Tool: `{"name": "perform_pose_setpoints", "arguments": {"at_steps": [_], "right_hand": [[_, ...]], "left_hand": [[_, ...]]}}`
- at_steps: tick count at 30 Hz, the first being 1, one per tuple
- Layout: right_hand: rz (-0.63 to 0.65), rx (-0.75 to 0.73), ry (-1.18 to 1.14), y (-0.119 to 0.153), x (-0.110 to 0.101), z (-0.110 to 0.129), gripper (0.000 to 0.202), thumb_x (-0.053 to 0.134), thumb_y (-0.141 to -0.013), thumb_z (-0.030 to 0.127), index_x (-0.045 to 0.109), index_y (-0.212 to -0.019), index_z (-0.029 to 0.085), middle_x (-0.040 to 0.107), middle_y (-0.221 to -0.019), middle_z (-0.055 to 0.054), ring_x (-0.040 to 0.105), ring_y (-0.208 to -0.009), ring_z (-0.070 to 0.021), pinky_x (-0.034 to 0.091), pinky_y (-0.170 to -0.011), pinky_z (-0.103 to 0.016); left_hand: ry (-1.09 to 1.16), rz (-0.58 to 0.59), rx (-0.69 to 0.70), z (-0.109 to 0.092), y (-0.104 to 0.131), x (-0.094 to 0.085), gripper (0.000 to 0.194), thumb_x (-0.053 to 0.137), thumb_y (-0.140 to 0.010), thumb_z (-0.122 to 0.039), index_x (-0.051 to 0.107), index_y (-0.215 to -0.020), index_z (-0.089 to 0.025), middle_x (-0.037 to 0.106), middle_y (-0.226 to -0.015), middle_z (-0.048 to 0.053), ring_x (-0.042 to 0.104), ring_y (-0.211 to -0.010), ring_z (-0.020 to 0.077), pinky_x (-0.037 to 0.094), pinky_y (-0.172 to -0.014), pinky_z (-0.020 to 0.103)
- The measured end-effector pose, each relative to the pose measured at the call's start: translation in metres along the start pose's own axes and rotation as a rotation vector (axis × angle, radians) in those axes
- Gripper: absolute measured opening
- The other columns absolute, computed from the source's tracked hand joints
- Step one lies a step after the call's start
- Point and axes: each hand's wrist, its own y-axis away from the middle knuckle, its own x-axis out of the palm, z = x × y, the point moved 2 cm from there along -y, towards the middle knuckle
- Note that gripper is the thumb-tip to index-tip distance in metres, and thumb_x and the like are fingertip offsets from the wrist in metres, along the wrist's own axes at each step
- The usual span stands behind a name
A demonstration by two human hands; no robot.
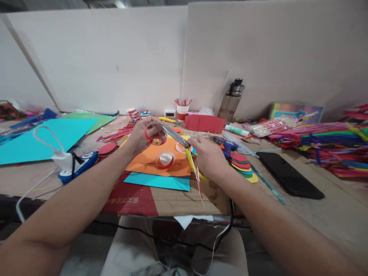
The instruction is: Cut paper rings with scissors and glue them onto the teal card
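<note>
My left hand (143, 135) is closed on a red-and-white paper ring (156, 143), raised above the orange sheet (143, 161). In my right hand (209, 156) is a pair of scissors (176, 135) with a yellow handle. Their silver blades point up and left, the tips close to my left fingers; whether they touch the ring I cannot tell. A thin red-and-white strip (199, 184) dangles beside the scissors' handle. On the orange sheet lies a white-and-red paper ring (165, 161), with a second pale ring (180, 148) partly behind the blades.
Blue sheet (51, 138) and blue glue-gun-like device with a white plug (63, 160) lie left. Stacked coloured discs (240, 163) and a black phone (290, 175) are right. Behind stand a paper cup of sticks (182, 112), red paper (204, 124) and a bottle (230, 103).
</note>
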Motion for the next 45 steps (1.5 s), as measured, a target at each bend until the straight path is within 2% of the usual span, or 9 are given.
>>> {"name": "perform_pose_setpoints", "arguments": {"at_steps": [14,21,28,32,45], "right_hand": [[0.001,-0.005,-0.005,-0.0001,0.0003,0.0004,0.038,0.041,-0.09,0.018,0.058,-0.124,0.023,0.065,-0.114,-0.01,0.062,-0.093,-0.0232,0.042,-0.075,-0.031],[-0.014,0.001,-0.025,-0.0001,0.0009,-0.0002,0.038,0.042,-0.09,0.02,0.058,-0.125,0.024,0.065,-0.114,-0.01,0.062,-0.095,-0.0239,0.042,-0.077,-0.031],[-0.009,0.0,-0.018,-0.0001,0.0008,0.0006,0.04,0.049,-0.087,0.022,0.056,-0.127,0.024,0.062,-0.114,-0.011,0.062,-0.093,-0.0235,0.042,-0.074,-0.03],[-0.004,-0.005,-0.031,0.0004,-0.0003,0.0004,0.038,0.049,-0.087,0.021,0.058,-0.124,0.025,0.063,-0.112,-0.01,0.062,-0.093,-0.0233,0.042,-0.075,-0.03],[0.0,-0.003,-0.061,0.0003,-0.0014,0.0005,0.038,0.045,-0.089,0.019,0.059,-0.124,0.024,0.065,-0.112,-0.01,0.062,-0.095,-0.023,0.042,-0.077,-0.03]], "left_hand": [[0.028,-0.002,-0.042,0.0008,-0.0021,-0.0014,0.036,0.084,-0.062,-0.035,0.058,-0.075,-0.012,0.065,-0.058,0.001,0.062,-0.049,0.0106,0.049,-0.048,0.019],[0.031,-0.05,-0.011,-0.0019,-0.0019,-0.0026,0.033,0.081,-0.066,-0.032,0.056,-0.073,-0.014,0.065,-0.06,0.001,0.063,-0.051,0.0105,0.05,-0.05,0.019],[0.038,0.05,-0.05,0.0036,-0.0007,-0.0007,0.039,0.084,-0.063,-0.037,0.055,-0.075,-0.013,0.065,-0.059,0.001,0.062,-0.05,0.0107,0.048,-0.048,0.018],[0.057,0.049,-0.064,0.0034,0.0001,-0.0002,0.041,0.086,-0.059,-0.037,0.055,-0.074,-0.014,0.063,-0.058,-0.001,0.061,-0.049,0.0104,0.049,-0.049,0.02],[-0.007,0.06,-0.07,0.0071,-0.0025,-0.0037,0.034,0.082,-0.064,-0.034,0.059,-0.075,-0.012,0.064,-0.061,0.001,0.061,-0.051,0.0108,0.049,-0.051,0.02]]}}
